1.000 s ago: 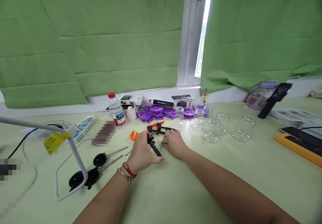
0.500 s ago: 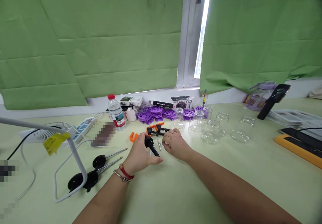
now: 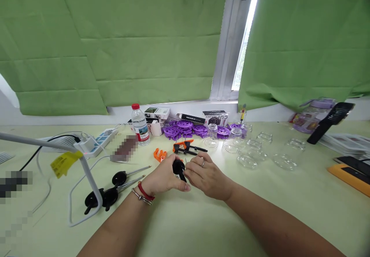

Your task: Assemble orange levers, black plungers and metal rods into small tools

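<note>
The right hand [image 3: 208, 177] has been brought in from the table surface [image 3: 185, 226] to the black part [image 3: 178, 166], and the gap between the two hands has been closed. Work appears to be divided as follows: the black part is supported by the left hand [image 3: 164, 175], and its near side is attended to by the right.

Left hand: partly closed. The black part is held between the curled fingers and the thumb, with the thumb extended along the near side; the grip is partly hidden.

Right hand: fingers bent and drawn together, tips placed at the edge of the black part. Whether anything is pinched cannot be told. A thin metal piece [image 3: 186, 159] is seen just beyond the fingertips; its contact with them cannot be confirmed.

Position: the black part is located between the hands, tilted, with its narrow end directed toward the wearer. Orange-and-black clamps [image 3: 189, 147] are laid just beyond the hands, and an orange clip [image 3: 160, 155] is laid beyond the left hand.
</note>
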